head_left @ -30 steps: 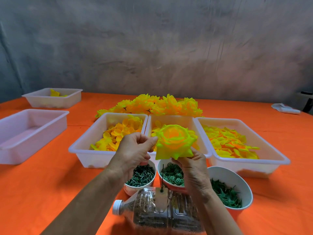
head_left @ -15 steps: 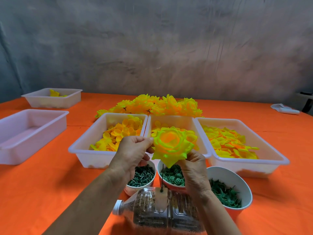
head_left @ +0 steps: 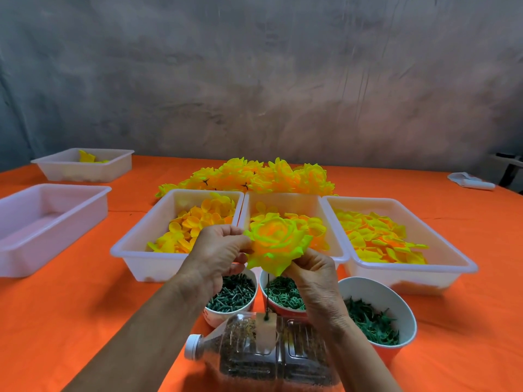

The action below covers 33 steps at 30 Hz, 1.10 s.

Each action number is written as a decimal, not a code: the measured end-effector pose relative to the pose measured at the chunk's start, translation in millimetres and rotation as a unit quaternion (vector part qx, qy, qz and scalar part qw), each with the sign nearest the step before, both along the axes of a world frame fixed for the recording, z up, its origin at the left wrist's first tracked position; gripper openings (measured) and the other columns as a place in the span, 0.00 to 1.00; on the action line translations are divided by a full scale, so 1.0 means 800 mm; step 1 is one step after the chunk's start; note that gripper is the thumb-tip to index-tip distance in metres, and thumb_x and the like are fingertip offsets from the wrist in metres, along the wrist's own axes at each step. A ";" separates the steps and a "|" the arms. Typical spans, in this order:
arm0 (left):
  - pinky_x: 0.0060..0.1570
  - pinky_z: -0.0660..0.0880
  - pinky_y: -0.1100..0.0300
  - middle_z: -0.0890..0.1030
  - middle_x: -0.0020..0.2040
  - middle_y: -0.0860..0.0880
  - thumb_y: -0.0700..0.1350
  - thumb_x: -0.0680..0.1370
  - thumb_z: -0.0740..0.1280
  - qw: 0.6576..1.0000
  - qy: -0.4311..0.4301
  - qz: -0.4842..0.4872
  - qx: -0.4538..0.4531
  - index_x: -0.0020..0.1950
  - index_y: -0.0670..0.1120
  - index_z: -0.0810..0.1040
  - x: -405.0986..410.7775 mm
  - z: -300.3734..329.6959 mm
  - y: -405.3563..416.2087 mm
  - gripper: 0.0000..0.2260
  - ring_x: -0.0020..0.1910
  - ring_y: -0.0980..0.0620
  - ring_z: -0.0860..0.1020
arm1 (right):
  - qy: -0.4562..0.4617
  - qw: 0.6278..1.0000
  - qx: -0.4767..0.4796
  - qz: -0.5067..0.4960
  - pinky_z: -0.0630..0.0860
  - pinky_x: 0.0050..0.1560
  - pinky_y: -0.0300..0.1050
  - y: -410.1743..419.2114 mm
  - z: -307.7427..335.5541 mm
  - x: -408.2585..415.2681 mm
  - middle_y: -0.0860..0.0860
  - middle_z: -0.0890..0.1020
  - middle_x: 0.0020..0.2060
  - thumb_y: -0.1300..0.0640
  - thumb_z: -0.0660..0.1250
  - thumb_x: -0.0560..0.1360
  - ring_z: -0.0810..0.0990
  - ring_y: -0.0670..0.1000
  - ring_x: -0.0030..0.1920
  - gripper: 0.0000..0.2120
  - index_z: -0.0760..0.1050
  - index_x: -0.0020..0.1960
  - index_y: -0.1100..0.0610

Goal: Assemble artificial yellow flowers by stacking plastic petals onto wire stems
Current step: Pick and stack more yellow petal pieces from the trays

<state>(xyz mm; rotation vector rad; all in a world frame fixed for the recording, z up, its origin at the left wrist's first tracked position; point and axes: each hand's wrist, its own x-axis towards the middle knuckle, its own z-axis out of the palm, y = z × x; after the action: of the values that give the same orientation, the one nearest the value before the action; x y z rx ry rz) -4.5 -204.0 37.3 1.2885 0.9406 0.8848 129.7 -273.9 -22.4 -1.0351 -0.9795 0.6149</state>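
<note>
A yellow flower [head_left: 276, 241] of stacked petals sits atop a thin dark wire stem [head_left: 267, 295] that stands in a plastic bottle [head_left: 263, 352] lying on its side. My left hand [head_left: 218, 256] pinches the flower's left edge. My right hand [head_left: 314, 273] holds it from beneath on the right. Three white trays hold loose yellow petals: left [head_left: 135, 250], middle [head_left: 319, 205] and right [head_left: 452, 264]. A pile of finished flowers [head_left: 254, 175] lies behind the trays.
Three bowls of green parts stand near me: dark pegs [head_left: 230, 295], rings [head_left: 283, 292], leafy pieces [head_left: 373, 315]. At the left sit an empty white tray [head_left: 48, 222] and a far tray [head_left: 85, 165] with a few petals. A white object [head_left: 471, 182] lies far right.
The flower has sunk slightly and tipped toward the camera, showing more of its centre. My right hand has risen closer under it. My left hand stays at its left edge.
</note>
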 end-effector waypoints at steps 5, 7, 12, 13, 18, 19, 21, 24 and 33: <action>0.20 0.70 0.66 0.78 0.24 0.49 0.41 0.77 0.68 1.000 -0.019 -0.014 -0.020 0.39 0.42 0.76 0.001 -0.002 0.005 0.07 0.20 0.58 0.71 | -0.002 1.000 0.005 -0.005 0.80 0.41 0.42 0.001 0.004 0.002 0.53 0.86 0.37 0.76 0.69 0.67 0.82 0.50 0.38 0.13 0.83 0.40 0.58; 0.20 0.69 0.66 0.77 0.23 0.49 0.38 0.76 0.68 1.000 -0.017 -0.010 0.005 0.39 0.42 0.77 -0.001 -0.005 0.007 0.06 0.19 0.57 0.70 | -0.006 1.000 0.009 0.004 0.80 0.40 0.41 0.000 0.006 0.001 0.52 0.86 0.37 0.73 0.71 0.67 0.82 0.49 0.38 0.10 0.82 0.40 0.60; 0.20 0.64 0.68 0.75 0.23 0.51 0.37 0.75 0.69 0.990 0.017 0.016 0.141 0.38 0.43 0.78 -0.005 -0.010 0.011 0.06 0.20 0.58 0.69 | -0.062 0.998 0.004 -0.004 0.79 0.41 0.53 -0.002 0.005 0.002 0.61 0.84 0.37 0.70 0.73 0.67 0.78 0.52 0.37 0.06 0.83 0.40 0.60; 0.21 0.65 0.68 0.75 0.23 0.51 0.38 0.75 0.70 0.988 0.019 0.018 0.151 0.37 0.43 0.79 -0.005 -0.010 0.011 0.06 0.20 0.59 0.69 | -0.062 0.998 0.002 -0.005 0.79 0.42 0.54 -0.001 0.005 0.001 0.63 0.83 0.37 0.70 0.73 0.67 0.78 0.53 0.37 0.06 0.83 0.40 0.61; 0.26 0.68 0.63 0.76 0.26 0.53 0.47 0.76 0.68 0.992 -0.003 0.022 0.126 0.37 0.46 0.77 -0.007 -0.010 0.009 0.10 0.25 0.56 0.71 | -0.043 0.999 0.001 -0.011 0.78 0.38 0.47 0.003 0.003 -0.001 0.59 0.84 0.34 0.71 0.72 0.67 0.78 0.51 0.35 0.08 0.83 0.39 0.59; 0.27 0.68 0.63 0.77 0.29 0.53 0.49 0.76 0.69 0.992 -0.003 0.026 0.126 0.39 0.46 0.77 -0.008 -0.010 0.008 0.08 0.26 0.56 0.72 | -0.042 0.999 0.003 -0.012 0.78 0.38 0.46 0.003 0.003 -0.002 0.58 0.84 0.35 0.71 0.72 0.67 0.79 0.51 0.35 0.09 0.84 0.38 0.58; 0.27 0.69 0.63 0.79 0.35 0.50 0.50 0.74 0.70 0.990 0.003 0.035 0.138 0.41 0.46 0.77 -0.011 -0.010 0.007 0.08 0.27 0.57 0.73 | -0.050 0.998 0.001 -0.023 0.79 0.38 0.47 0.002 0.002 -0.002 0.55 0.85 0.34 0.69 0.72 0.68 0.80 0.50 0.35 0.09 0.84 0.37 0.56; 0.25 0.69 0.65 0.78 0.32 0.51 0.49 0.73 0.72 0.988 0.019 0.020 0.152 0.39 0.45 0.77 -0.015 -0.011 0.005 0.10 0.25 0.59 0.73 | -0.058 0.997 -0.020 -0.043 0.79 0.45 0.58 0.002 -0.001 -0.004 0.52 0.86 0.37 0.65 0.73 0.68 0.82 0.56 0.40 0.08 0.85 0.40 0.52; 0.23 0.67 0.65 0.75 0.23 0.52 0.36 0.73 0.71 0.990 0.046 0.013 0.131 0.33 0.42 0.77 -0.018 -0.009 0.010 0.09 0.24 0.55 0.71 | -0.067 0.997 -0.028 -0.025 0.81 0.49 0.55 0.004 0.000 -0.013 0.52 0.86 0.42 0.69 0.75 0.65 0.84 0.54 0.46 0.12 0.83 0.45 0.55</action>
<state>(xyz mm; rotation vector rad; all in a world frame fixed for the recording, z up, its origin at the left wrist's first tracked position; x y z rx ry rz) -19.1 -196.0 30.0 1.5568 0.9366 1.0002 119.0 -270.6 -22.3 -1.1594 -1.0551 0.5382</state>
